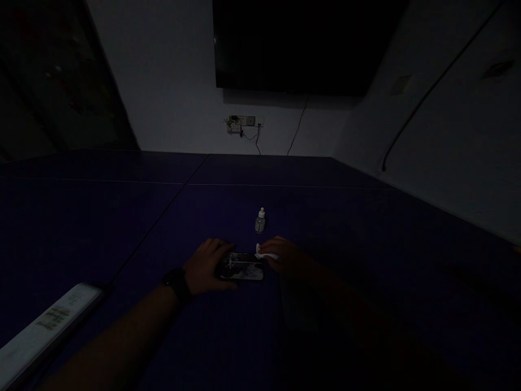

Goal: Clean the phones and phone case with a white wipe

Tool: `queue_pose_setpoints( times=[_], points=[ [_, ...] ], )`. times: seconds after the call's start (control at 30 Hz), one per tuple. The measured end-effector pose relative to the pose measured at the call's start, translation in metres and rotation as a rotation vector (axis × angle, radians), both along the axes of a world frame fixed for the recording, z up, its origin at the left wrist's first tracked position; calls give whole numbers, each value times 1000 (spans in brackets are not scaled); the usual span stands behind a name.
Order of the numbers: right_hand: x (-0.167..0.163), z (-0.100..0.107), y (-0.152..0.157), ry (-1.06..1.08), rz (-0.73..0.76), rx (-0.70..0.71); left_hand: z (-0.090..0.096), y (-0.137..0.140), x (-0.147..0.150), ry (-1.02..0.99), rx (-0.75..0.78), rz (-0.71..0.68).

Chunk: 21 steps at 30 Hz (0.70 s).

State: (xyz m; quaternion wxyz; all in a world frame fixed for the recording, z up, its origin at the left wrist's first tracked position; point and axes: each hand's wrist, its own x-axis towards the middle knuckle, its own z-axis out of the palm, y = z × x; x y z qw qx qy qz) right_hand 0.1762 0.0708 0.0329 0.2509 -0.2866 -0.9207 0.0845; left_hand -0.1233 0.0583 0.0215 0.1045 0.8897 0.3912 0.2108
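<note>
A smartphone (243, 267) lies flat on the dark purple table, its screen or face showing a grey-and-black pattern. My left hand (207, 267), with a black watch on the wrist, grips the phone's left end, fingers along the far edge and thumb along the near edge. At the phone's far right corner, my right hand (287, 254) is closed on a folded white tissue (266, 255). Just beyond the phone stands a small clear dropper bottle (260, 222) with a white top, touched by neither hand. The room is dim, so fine detail is lost.
A long white box (49, 331) lies at the near left of the table (163, 217). Beneath my right forearm is a dark flat object (299, 304), hard to make out. A large black screen (301, 49) hangs on the far wall, above sockets (244, 122) with cables.
</note>
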Motion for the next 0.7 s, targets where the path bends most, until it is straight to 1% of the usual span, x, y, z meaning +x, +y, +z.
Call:
queue_pose_setpoints(
  times=[0.07, 0.17, 0.3, 0.47, 0.63, 0.7],
  points=[
    [-2, -1, -1, -23, 54, -6, 1, 7, -12, 24, -7, -75],
    [-6, -3, -2, -27, 87, 26, 1, 15, -23, 38, -34, -84],
    [-8, -3, -1, -19, 52, 75, 0, 17, -23, 26, -59, -86],
    [-11, -4, -1, -37, 146, 63, -2, 15, -21, 29, -50, -73],
    [-14, -7, 1, -68, 54, 104, -1, 14, -20, 33, -52, -52],
    [-12, -5, 1, -95, 58, 89, 0, 13, -20, 33, -52, -58]
  ],
)
